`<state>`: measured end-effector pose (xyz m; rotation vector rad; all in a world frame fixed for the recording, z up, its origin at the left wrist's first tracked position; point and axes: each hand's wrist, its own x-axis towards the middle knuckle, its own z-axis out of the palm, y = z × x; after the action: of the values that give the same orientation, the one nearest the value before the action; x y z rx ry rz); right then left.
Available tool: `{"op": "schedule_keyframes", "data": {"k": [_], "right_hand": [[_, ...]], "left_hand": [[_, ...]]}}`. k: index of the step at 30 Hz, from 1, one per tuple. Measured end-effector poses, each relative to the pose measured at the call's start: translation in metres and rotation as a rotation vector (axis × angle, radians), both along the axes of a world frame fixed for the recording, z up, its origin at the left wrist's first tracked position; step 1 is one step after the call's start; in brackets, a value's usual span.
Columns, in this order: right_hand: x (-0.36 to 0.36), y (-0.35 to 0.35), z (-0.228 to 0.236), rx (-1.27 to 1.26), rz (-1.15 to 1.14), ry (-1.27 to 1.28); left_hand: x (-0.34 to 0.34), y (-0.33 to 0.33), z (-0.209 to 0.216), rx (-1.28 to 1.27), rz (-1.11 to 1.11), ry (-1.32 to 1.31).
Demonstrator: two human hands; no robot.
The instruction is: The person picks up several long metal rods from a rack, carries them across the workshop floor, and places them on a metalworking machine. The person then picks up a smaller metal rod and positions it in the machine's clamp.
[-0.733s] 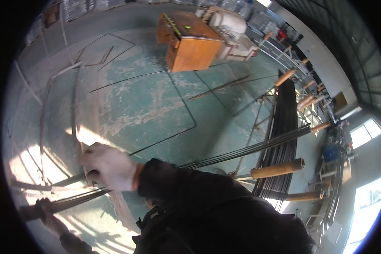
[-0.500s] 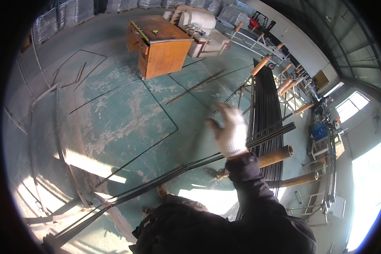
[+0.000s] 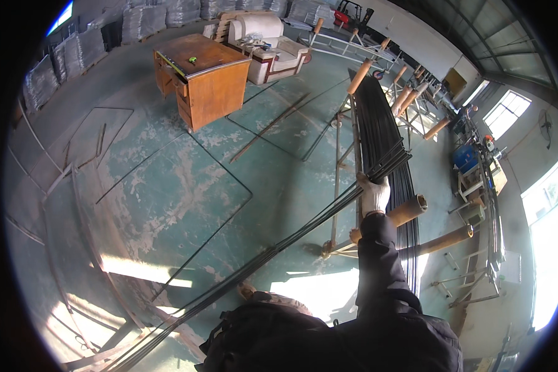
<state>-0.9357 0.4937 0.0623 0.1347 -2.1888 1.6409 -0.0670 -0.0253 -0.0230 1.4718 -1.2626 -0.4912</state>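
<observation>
My right hand [image 3: 374, 194], in a white knit glove with a dark sleeve, is closed around a bundle of long thin black rods [image 3: 273, 248] near their far right end. The bundle slants across my front, from the lower left up to the right. Its right end lies over a stack of similar black rods [image 3: 381, 118] on a rack. My left hand is out of sight, and the bundle's lower left end runs out of the picture.
Brown rollers [image 3: 406, 211] jut from the rack's metal frame [image 3: 338, 167]. Ahead stand a wooden desk [image 3: 211, 93] with a tape measure on it and a white armchair [image 3: 273, 53]. A bent black rod [image 3: 229, 214] lies on the green floor. A workbench [image 3: 477, 173] stands at the right.
My right hand was raised and apart from the rods; now it grips the bundle. The rods' right end has lifted and swung up over the stack. The view has shifted right.
</observation>
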Motion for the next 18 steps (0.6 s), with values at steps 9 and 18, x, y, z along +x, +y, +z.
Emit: {"op": "schedule_keyframes", "data": {"k": [9,18], "right_hand": [[-0.02,-0.027,-0.034,0.379,-0.485,-0.045],[-0.013,-0.006,-0.054,0.0,-0.001,-0.011]], "left_hand": [[0.022,0.011,0.003,0.0,0.005,0.01],[0.051,0.021,0.003,-0.009,0.014,0.048]]}}
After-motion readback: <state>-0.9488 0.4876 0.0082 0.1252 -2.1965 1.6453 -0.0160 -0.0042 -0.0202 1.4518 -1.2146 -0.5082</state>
